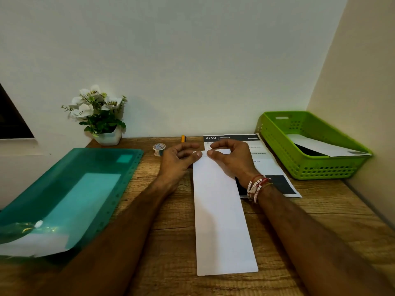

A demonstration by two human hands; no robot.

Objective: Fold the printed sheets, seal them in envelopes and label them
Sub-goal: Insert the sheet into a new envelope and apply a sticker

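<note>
A long white sheet, folded lengthwise into a narrow strip, lies on the wooden desk running away from me. My left hand and my right hand meet at its far end, thumbs and fingertips pinching that edge. Under the strip's far right lies a printed sheet with a dark header reading 2703. A small tape roll stands left of my left hand, and a yellow pen lies beyond it.
A green plastic basket at the right holds a white envelope. A translucent teal folder with white paper inside covers the desk's left side. A potted white flower stands at the back left against the wall.
</note>
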